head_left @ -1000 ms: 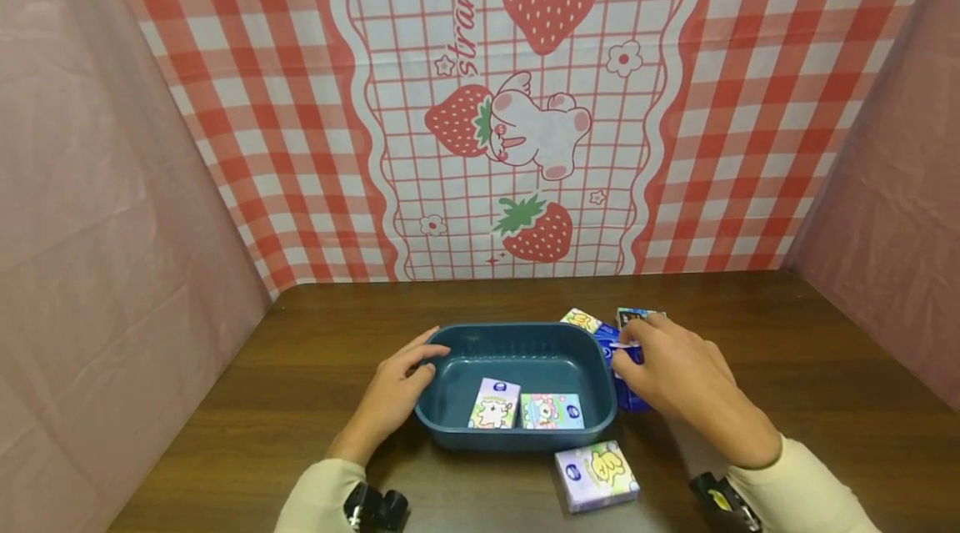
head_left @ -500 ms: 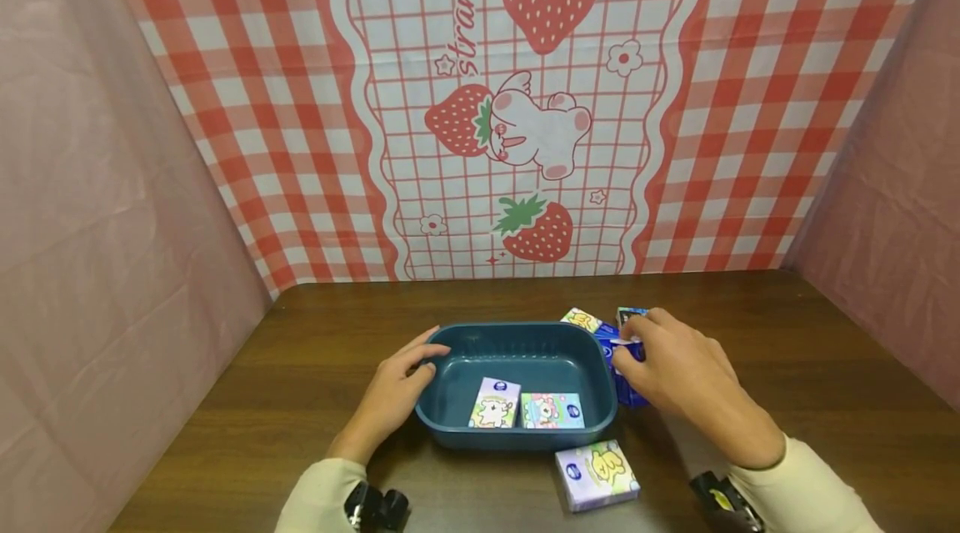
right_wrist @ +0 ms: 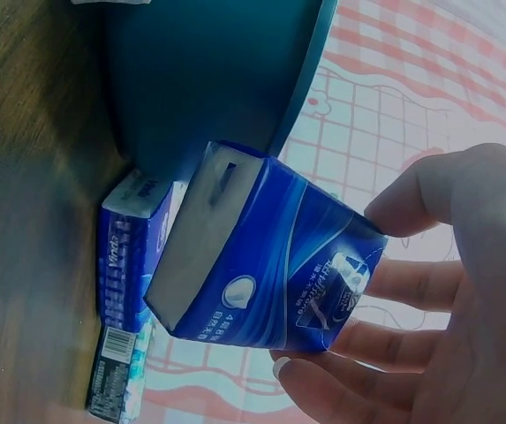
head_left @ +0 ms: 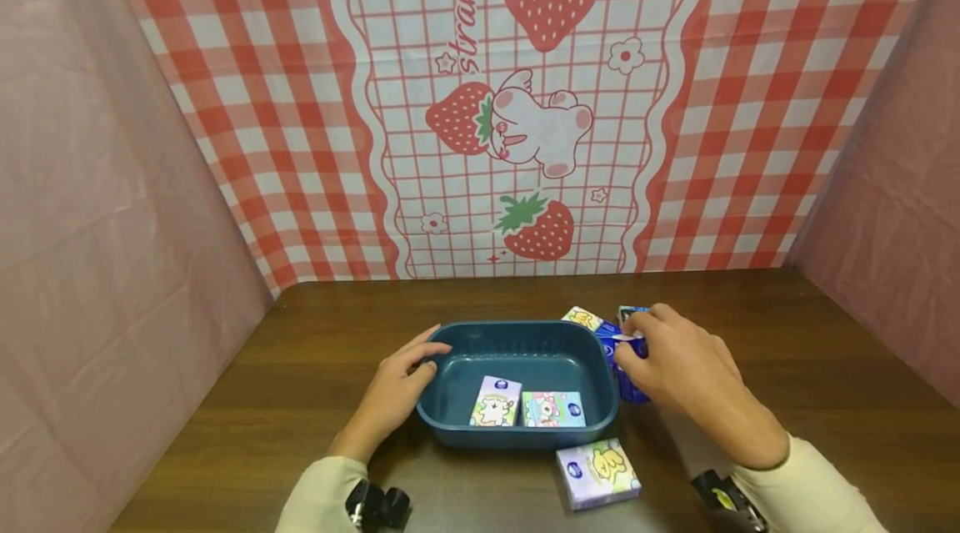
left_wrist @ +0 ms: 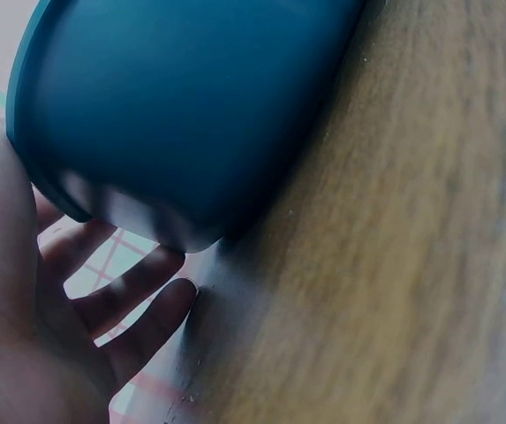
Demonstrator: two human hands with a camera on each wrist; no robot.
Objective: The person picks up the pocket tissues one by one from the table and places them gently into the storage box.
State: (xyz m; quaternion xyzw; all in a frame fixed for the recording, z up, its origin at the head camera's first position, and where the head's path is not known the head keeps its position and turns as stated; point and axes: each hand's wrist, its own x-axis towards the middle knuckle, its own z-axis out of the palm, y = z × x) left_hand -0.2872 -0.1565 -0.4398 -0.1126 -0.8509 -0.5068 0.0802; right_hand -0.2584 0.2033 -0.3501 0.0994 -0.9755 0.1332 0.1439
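Observation:
A teal plastic basin stands on the table. My left hand holds its left end, thumb and index finger over the rim, other fingers against the outer wall in the left wrist view. Inside lie a lilac tissue pack and a light-blue cartoon tissue pack. Beside the right end, my right hand pinches a blue tissue pack between thumb and fingers, tilted in the right wrist view. Behind it a second blue tissue pack rests on the table; the hand partly hides these in the head view.
A lilac tissue pack with a yellow cartoon lies before the basin's front right corner. Behind the right end are a yellow-patterned pack and a dark-topped pack. A checked strawberry cloth hangs at the table's back edge.
My right hand has risen slightly and covers more of the dark-topped pack behind it; the blue tissue pack stays in its fingers. The left hand and the basin hold their place.

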